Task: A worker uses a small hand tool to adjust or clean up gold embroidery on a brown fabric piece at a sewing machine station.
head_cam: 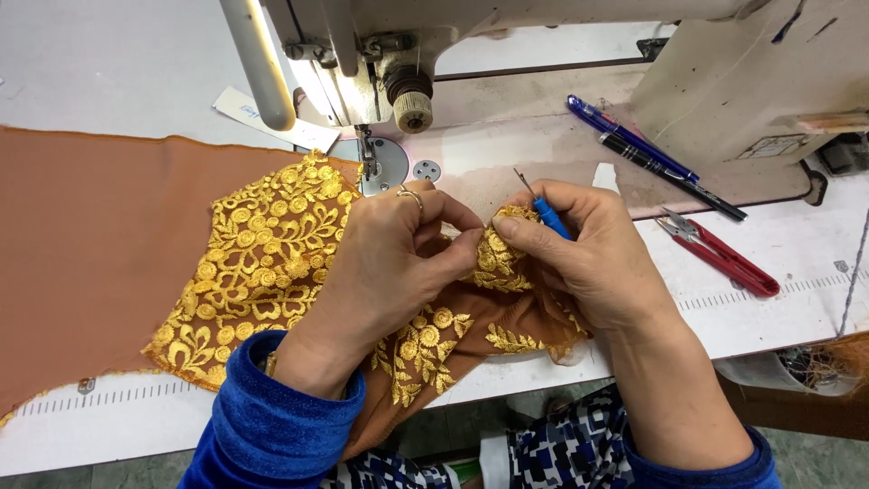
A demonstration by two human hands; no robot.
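Your left hand point(385, 263) pinches gold-embroidered fabric point(272, 263), bunched just in front of sewing machine point(398, 63) needle. Your right hand point(588, 254) clamps blue seam ripper point(546, 213), tip up at fold. Risk: blade slips, nicks thin fabric or your left fingertips close by.

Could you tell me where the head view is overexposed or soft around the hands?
Head view: the lamp glare under the sewing machine washes out the plate by the needle; the left hand, right hand, seam ripper and embroidered fabric are evenly lit and sharp.
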